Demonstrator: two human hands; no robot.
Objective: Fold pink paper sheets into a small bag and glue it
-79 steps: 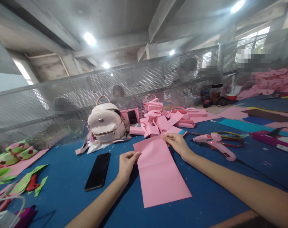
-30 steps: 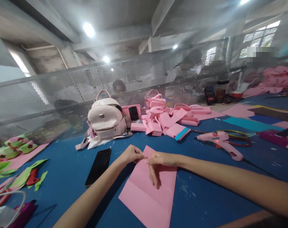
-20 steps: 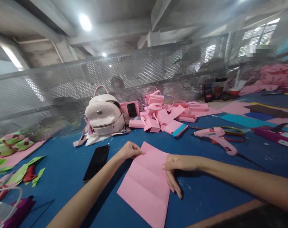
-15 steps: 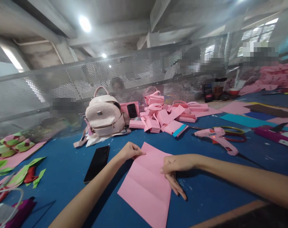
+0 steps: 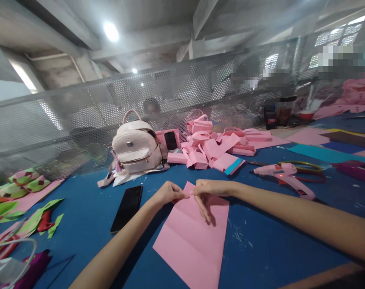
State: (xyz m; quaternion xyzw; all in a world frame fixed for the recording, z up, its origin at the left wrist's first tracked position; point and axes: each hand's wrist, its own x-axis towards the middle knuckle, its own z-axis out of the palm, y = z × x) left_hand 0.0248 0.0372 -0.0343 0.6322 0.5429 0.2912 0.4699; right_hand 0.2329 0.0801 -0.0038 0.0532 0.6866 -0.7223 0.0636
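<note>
A pink sheet of paper (image 5: 190,245) with faint crosswise creases lies at a slant on the blue table. At its far left edge, my left hand (image 5: 169,193) is closed in a pinch on the paper. My right hand (image 5: 206,194) is close beside it over the far end of the sheet. Its thumb and forefinger pinch near the far edge, while the other fingers hang loosely over the paper and hide part of it. The sheet's near corner reaches the bottom of the view.
A black phone (image 5: 126,208) lies left of the paper. Behind stand a cream backpack (image 5: 137,148) and a heap of folded pink paper pieces (image 5: 212,148). A pink glue gun (image 5: 283,174) and scissors (image 5: 310,176) lie to the right. Green scraps (image 5: 39,214) lie far left.
My right hand has moved left and away from me, from the sheet's right edge to its far edge beside my left hand. The left hand keeps its pinch.
</note>
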